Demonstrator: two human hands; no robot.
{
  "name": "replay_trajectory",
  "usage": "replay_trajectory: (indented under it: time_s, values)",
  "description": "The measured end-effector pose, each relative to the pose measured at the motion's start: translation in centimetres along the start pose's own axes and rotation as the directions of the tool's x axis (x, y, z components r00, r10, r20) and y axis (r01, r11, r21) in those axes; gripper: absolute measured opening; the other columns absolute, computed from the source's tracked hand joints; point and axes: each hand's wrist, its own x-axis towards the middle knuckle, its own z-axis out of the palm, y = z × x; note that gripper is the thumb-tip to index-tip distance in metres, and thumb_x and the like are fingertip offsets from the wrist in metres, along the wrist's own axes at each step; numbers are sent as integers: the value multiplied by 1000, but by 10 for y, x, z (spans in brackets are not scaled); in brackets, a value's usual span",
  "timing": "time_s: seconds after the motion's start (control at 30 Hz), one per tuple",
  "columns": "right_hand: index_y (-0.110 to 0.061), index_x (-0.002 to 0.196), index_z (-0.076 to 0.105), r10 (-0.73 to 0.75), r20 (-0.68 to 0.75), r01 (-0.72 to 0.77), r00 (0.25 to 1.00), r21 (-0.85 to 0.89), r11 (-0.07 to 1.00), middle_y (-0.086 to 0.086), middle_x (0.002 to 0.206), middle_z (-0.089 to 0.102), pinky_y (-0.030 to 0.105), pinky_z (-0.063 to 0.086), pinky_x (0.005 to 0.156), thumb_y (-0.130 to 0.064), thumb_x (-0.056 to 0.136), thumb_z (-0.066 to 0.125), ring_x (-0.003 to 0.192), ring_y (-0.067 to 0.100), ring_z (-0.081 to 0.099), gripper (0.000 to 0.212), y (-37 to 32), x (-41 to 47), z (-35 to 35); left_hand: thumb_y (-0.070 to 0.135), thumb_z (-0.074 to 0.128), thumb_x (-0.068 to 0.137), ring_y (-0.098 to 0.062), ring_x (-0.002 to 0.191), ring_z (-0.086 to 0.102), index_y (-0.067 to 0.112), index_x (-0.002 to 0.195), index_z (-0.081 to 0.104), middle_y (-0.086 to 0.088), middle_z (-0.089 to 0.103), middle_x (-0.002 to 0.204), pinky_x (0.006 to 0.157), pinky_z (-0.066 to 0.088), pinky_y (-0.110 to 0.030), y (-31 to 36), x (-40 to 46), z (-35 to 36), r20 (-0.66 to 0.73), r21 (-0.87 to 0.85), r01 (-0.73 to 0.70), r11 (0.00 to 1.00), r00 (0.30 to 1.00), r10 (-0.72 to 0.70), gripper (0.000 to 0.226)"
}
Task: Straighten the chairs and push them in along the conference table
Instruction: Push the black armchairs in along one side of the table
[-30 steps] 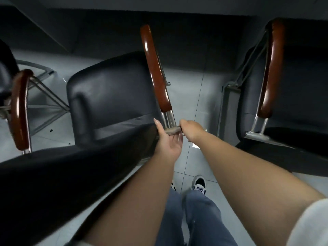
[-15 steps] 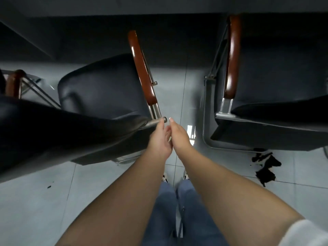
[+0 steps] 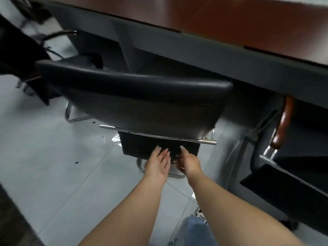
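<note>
Chair [image 3: 142, 96] just beyond hands [image 3: 173, 161] (open)

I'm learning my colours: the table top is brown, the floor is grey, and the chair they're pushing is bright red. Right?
Nearly. The head view shows the chair is black, not red. The table top is brown and the floor is grey.

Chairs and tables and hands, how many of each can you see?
Chairs: 3, the middle chair, the right chair, the left chair
Tables: 1, the table
Hands: 2, the left hand, the right hand
Total: 6
</note>
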Motion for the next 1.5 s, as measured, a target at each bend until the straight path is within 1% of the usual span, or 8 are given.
replay_trajectory:
  time_s: [0.07, 0.2, 0.3, 0.4, 0.87, 1.1, 1.27, 1.5]
  values:
    - [-6, 87, 63, -4, 39, 4, 999, -5, 1000, 11, 76, 62, 33, 52, 79, -40, 94, 50, 72, 22, 58, 37, 0, -16, 38, 24, 51, 95, -19, 106, 55, 9, 128, 51, -9, 60, 111, 92, 43, -28, 32, -12, -30, 17, -171, -39, 984, 999, 43, 36]
    - [-7, 81, 61, 3, 117, -2, 993, -1, 1000, 8, 68, 60, 35, 52, 80, -37, 93, 53, 64, 19, 58, 33, 18, -55, 121, 24, 51, 95, -18, 110, 55, 9, 122, 54, -5, 62, 94, 91, 43, -25, 97, -40, -100, -17, -288, -129, 949, 991, 129, 31]
    - [-5, 80, 58, -11, 209, 9, 978, 9, 1000, 9, 64, 56, 29, 50, 66, -34, 93, 54, 56, 17, 53, 32, 47, -87, 183, 24, 54, 94, -14, 89, 60, 12, 98, 58, -3, 60, 90, 79, 47, -21, 134, -59, -163, -45, -352, -183, 918, 983, 179, 14]
    - [-5, 78, 58, -25, 261, 30, 965, -14, 999, 10, 67, 57, 27, 50, 63, -33, 93, 53, 58, 18, 55, 32, 61, -113, 230, 24, 55, 93, -12, 75, 58, 12, 86, 57, -2, 60, 85, 72, 47, -20, 160, -70, -213, -66, -412, -208, 887, 978, 199, 14]
    - [-6, 80, 59, -8, 380, 75, 925, -160, 984, 10, 72, 60, 27, 51, 69, -34, 94, 52, 63, 18, 57, 32, 54, -110, 348, 37, 54, 93, -11, 82, 59, 16, 92, 59, 2, 64, 88, 84, 44, -26, 236, -47, -289, -199, -132, -201, 971, 965, 173, 22]
    - [-7, 83, 62, -7, 469, 77, 883, -131, 988, 9, 75, 62, 26, 52, 66, -35, 92, 53, 66, 18, 60, 31, -3, -61, 431, 39, 55, 92, -10, 81, 59, 16, 89, 60, 3, 62, 86, 80, 46, -25, 322, 8, -267, -269, 12, -252, 968, 931, 246, 23]
    - [-9, 79, 62, -80, 455, 181, 887, -182, 967, 8, 73, 62, 25, 51, 66, -36, 93, 53, 66, 17, 59, 31, -57, -28, 464, 37, 55, 92, -12, 83, 61, 16, 85, 60, 1, 64, 86, 80, 47, -26, 377, 43, -231, -261, 118, -302, 946, 910, 323, 22]
    - [-10, 77, 61, -77, 388, 163, 918, -195, 967, 6, 71, 61, 29, 51, 73, -37, 92, 53, 66, 17, 57, 32, -93, 14, 484, 39, 57, 90, -11, 79, 61, 15, 91, 61, 1, 64, 85, 73, 49, -25, 419, 87, -196, -197, 218, -256, 942, 934, 299, 24]
